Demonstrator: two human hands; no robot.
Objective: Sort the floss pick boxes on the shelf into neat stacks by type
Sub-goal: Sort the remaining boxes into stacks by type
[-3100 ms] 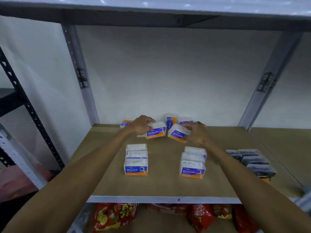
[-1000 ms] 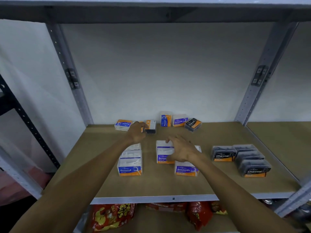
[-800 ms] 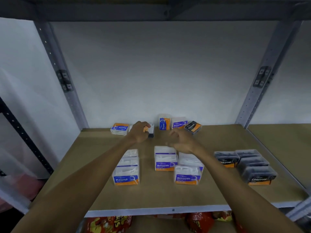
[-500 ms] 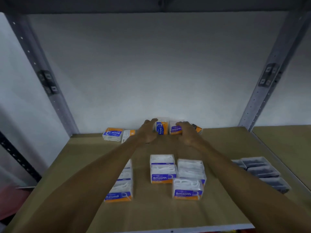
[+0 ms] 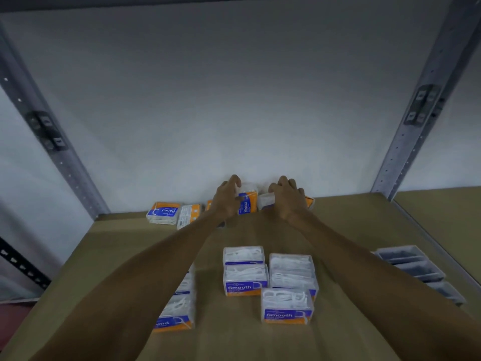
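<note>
Both hands reach to the back of the shelf board [image 5: 351, 230]. My left hand [image 5: 226, 199] curls around an upright Round box [image 5: 247, 203] standing against the wall. My right hand [image 5: 287, 198] closes over a Smooth box [image 5: 265, 201] lying beside it; an orange-ended box [image 5: 309, 201] peeks out behind that hand. Nearer me stand Smooth boxes in two stacks [image 5: 244, 272] [image 5: 289, 287]. A Round stack [image 5: 179, 308] is partly hidden under my left forearm.
Two loose boxes [image 5: 164, 213] [image 5: 189, 214] lie at the back left. Dark Charcoal boxes [image 5: 416, 269] sit in a row at the right. Grey uprights [image 5: 57, 152] [image 5: 416, 113] flank the bay; the white wall is right behind the hands.
My left hand let go of a small box at the back and both hands moved further back to the boxes at the wall. The camera moved closer and lower.
</note>
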